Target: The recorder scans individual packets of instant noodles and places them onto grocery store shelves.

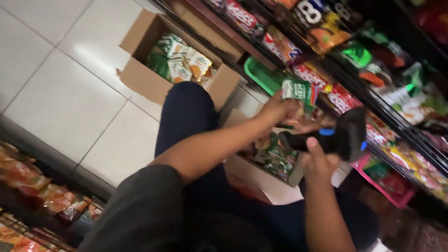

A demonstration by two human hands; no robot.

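Observation:
My left hand [275, 109] is raised in front of the shelves and grips a small green snack packet [297, 89] by its lower edge. My right hand [318, 159] holds a black handheld scanner [336, 138] with a blue button, its head pointing up toward the packet. Below both hands sits an open cardboard box [262, 174] with more green packets inside. My knee in dark trousers [186, 111] is bent between the two boxes.
A second open cardboard box [139, 78] of green and white packets lies on the white tiled floor [57, 97]. Store shelves [369, 92] full of colourful snack bags run along the right. A green basket [260, 74] and a pink basket [384, 188] sit low. More packets fill a shelf [21, 192] at bottom left.

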